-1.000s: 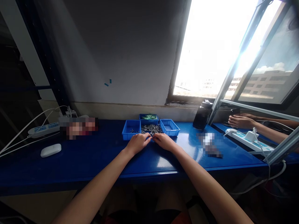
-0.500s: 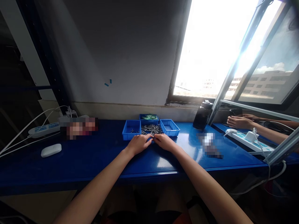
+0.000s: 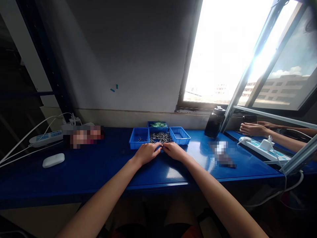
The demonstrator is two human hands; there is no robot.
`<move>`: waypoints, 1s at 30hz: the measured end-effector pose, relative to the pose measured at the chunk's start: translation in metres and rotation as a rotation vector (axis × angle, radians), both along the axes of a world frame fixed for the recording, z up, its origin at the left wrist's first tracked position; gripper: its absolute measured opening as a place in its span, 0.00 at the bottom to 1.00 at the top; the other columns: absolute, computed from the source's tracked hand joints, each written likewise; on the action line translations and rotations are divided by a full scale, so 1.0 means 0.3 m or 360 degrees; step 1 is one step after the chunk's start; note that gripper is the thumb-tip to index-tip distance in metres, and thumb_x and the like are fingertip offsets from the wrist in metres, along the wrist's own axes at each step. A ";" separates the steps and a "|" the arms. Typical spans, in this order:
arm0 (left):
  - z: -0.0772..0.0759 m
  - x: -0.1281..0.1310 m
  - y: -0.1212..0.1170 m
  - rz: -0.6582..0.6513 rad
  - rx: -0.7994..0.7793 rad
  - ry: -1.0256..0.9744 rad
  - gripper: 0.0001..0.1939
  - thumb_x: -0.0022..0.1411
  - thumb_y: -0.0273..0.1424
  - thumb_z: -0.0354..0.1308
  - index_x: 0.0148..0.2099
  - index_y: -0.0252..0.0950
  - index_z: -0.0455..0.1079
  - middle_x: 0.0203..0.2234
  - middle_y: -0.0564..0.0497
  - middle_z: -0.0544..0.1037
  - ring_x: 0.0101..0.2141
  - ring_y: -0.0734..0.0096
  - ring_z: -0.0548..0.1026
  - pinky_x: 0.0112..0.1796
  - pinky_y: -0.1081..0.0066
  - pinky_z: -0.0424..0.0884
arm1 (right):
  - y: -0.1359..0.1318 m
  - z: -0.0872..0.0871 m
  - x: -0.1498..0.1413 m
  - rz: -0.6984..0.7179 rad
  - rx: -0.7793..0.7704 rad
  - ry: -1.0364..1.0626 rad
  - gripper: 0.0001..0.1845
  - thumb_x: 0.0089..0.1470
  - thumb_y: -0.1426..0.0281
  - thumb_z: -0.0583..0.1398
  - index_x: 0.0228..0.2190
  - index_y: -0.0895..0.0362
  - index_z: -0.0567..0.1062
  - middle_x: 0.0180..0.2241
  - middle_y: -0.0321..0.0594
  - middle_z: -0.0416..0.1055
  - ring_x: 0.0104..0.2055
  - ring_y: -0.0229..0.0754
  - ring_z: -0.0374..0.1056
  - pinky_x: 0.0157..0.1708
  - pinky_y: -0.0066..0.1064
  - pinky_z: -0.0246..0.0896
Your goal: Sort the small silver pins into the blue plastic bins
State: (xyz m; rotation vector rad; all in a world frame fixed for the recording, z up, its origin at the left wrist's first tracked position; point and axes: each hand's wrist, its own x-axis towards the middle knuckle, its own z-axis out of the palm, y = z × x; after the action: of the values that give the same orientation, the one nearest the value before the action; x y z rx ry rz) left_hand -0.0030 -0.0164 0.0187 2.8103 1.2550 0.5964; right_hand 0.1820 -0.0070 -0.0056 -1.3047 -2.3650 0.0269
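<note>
pinched between the fingertips of the left hand (image 3: 147,152) and the right hand (image 3: 174,151) is a small piece (image 3: 162,145), too tiny to make out clearly, at the near edge of the pile of metal pins (image 3: 160,136). left of the pile sits a blue tray (image 3: 138,145) with a few pins in it; right of the pile, a lighter blue tray (image 3: 182,142); behind the pile, a small tray (image 3: 158,130) holding something green (image 3: 158,124). well to the right of the pile stands a dark bottle (image 3: 215,123), and far to its left lies a white case (image 3: 53,160), all on the blue table (image 3: 111,175).
</note>
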 end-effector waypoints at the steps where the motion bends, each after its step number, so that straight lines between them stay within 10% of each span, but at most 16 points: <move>1: 0.000 -0.001 0.000 -0.0002 0.0006 -0.0002 0.19 0.62 0.41 0.39 0.50 0.41 0.62 0.35 0.50 0.75 0.35 0.65 0.72 0.34 0.72 0.65 | 0.000 0.000 0.000 0.0000 0.0003 0.0000 0.08 0.54 0.70 0.50 0.28 0.58 0.68 0.25 0.38 0.68 0.27 0.35 0.62 0.28 0.23 0.50; 30: -0.007 -0.002 0.003 -0.0095 0.0004 -0.0002 0.18 0.62 0.40 0.41 0.49 0.41 0.62 0.33 0.50 0.75 0.33 0.67 0.73 0.32 0.73 0.65 | -0.005 0.007 -0.001 0.0061 -0.0010 0.0014 0.07 0.52 0.72 0.52 0.26 0.58 0.69 0.24 0.37 0.68 0.26 0.33 0.60 0.27 0.22 0.47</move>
State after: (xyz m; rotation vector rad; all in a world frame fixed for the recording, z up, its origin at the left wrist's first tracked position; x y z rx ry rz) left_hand -0.0034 -0.0154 0.0166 2.8378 1.1662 0.5974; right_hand 0.1818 -0.0086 -0.0036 -1.2598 -2.3843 0.0513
